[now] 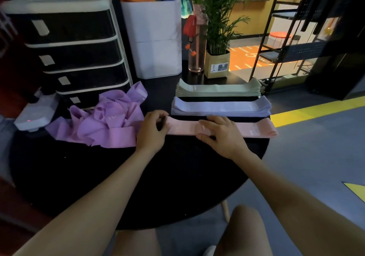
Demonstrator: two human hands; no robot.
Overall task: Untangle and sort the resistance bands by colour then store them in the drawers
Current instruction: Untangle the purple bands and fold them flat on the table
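The left hand [153,130] curls over the pink band's [254,130] left end, hiding it, fingers pinching it; the right hand [219,136] presses its middle with fingers spread and relaxed. It lies flat on the dim black round table [177,186], nearest of three piles, with lilac [221,106] and green stacks [219,88] beyond. Left lies a tangled purple heap [106,121], partly masking the shut drawer unit [69,44].

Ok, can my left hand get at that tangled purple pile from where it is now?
Probably yes. The left hand pinches the pink band's end right beside the purple pile, with nothing between them; it would need to let go first.
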